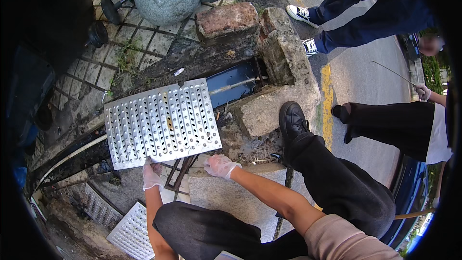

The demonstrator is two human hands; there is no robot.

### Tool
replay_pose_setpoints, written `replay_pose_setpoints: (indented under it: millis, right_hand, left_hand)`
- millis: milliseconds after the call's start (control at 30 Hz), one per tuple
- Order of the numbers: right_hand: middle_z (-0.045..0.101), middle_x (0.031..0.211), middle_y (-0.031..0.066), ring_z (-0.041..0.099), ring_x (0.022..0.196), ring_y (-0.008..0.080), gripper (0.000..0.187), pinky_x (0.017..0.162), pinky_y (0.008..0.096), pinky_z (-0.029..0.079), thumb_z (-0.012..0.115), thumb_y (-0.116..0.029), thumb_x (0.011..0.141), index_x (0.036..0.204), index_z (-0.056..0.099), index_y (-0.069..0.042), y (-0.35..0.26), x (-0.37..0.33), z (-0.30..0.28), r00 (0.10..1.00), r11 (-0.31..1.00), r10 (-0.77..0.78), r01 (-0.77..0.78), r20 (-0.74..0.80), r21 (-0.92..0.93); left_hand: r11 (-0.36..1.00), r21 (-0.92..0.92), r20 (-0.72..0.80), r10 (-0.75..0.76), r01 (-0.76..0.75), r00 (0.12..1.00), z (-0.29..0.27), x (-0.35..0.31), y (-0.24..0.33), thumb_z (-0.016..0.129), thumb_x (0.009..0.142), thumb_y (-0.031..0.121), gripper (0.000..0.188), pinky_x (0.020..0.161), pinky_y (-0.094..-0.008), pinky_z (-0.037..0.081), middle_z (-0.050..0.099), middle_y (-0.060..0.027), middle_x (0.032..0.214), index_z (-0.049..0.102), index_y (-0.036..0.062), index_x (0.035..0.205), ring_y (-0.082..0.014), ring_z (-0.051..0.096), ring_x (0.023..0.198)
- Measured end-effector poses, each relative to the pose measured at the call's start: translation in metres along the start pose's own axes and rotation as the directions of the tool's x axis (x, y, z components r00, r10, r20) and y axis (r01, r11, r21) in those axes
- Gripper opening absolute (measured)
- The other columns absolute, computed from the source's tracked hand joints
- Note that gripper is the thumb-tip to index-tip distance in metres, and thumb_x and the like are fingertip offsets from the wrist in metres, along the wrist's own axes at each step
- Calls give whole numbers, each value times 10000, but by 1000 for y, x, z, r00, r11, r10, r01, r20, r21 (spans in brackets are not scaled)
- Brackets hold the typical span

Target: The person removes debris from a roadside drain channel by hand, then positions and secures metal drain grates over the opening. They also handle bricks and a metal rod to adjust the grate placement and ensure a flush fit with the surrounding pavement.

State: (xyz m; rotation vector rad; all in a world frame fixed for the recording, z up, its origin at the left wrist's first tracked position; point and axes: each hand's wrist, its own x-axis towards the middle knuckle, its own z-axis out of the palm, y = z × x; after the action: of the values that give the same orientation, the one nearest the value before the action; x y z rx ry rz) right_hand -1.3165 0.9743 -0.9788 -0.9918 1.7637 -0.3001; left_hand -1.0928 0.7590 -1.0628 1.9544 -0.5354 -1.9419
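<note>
Holding perf. metal plate point(161, 123) by near edge w/ L fingers point(148, 162), w/ R fingers point(210, 162) just beside; can't tell R grip.

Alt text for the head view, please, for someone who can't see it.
A gloved left hand holds the near edge of a perforated metal plate lying over part of a trench; the gloved right hand is close to the plate's near right corner. Another plate lies at lower left, and other people's legs show at right.
</note>
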Motion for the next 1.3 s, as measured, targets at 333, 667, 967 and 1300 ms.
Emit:
replay_pose_setpoints:
  millis: [333, 667, 967, 1300]
  right_hand:
    - [657, 823, 216, 644, 781, 381, 274, 732, 446, 517, 563, -289, 833, 911, 673, -51, 3, 9, -19, 855, 949, 314, -285, -413, 134]
    - [659, 828, 223, 650, 790, 372, 293, 740, 420, 509, 573, -272, 846, 979, 665, -27, 1, -8, -58, 783, 884, 385, -160, -489, 440]
    - [656, 786, 179, 641, 715, 287, 207, 680, 356, 496, 613, -168, 826, 896, 650, 23, -2, -6, -109, 728, 896, 265, 58, -633, 441]
    - [675, 804, 154, 658, 735, 248, 189, 694, 339, 501, 601, -152, 831, 900, 656, 14, 29, 11, -146, 685, 839, 356, 65, -635, 540]
  left_hand:
    - [948, -294, 293, 208, -119, 933, 6, 0, -8, 649, 834, 174, 549, 984, -375, 409, 536, -59, 1272, 433, 86, 1331, -211, 503, 1173]
    - [783, -620, 288, 276, -41, 917, 31, -24, -1, 554, 766, 8, 328, 1011, -477, 421, 577, -151, 1161, 552, -10, 1093, -303, 554, 1110]
    - [691, -721, 216, 304, -58, 928, 86, -33, 23, 501, 790, 0, 499, 1048, -522, 371, 506, -172, 1302, 453, -2, 1287, -326, 491, 1205]
    - [745, -660, 315, 386, -92, 867, 139, 1, 9, 526, 798, -3, 443, 1028, -466, 406, 550, -147, 1241, 486, -4, 1239, -294, 540, 1140]
